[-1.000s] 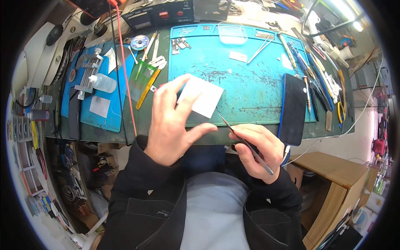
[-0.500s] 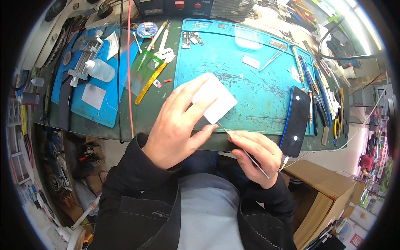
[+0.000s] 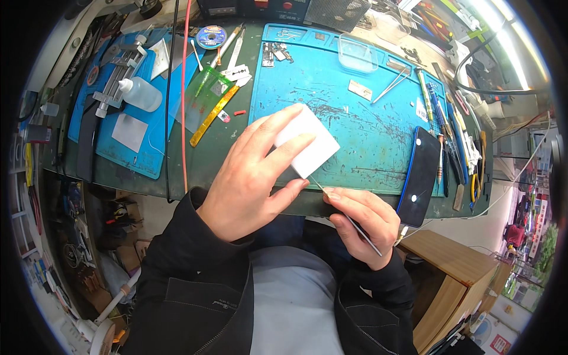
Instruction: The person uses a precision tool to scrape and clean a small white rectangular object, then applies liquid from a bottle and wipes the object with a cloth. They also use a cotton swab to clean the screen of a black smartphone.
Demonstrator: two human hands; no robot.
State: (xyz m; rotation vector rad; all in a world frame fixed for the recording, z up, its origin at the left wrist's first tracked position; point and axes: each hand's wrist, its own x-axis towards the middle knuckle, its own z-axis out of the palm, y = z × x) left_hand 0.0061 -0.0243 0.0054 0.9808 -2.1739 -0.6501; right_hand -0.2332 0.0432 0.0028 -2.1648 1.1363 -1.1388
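Observation:
A white square block with rounded corners [image 3: 321,148] is in my left hand [image 3: 251,171], its fingers spread over the top and the thumb at the near edge. My right hand [image 3: 370,222] is closed like a pen grip around a slim metal pick-like tool [image 3: 362,234]. The tool's thin tip reaches the block's near lower corner, by my left thumb. Whether the tip is inside a seam or only touching is too small to tell. Both hands are over the front edge of the blue work mat [image 3: 367,160].
A dark phone [image 3: 419,174] lies right, with a white cable at its near end. Beyond it are several screwdrivers and pliers [image 3: 452,142]. Tweezers [image 3: 390,86] and a clear tray [image 3: 358,53] lie farther back. A squeeze bottle [image 3: 141,94] and metal clamp [image 3: 118,80] stand left.
The view has shifted slightly. My hands, the white block and the metal tool keep nearly the same positions and grips.

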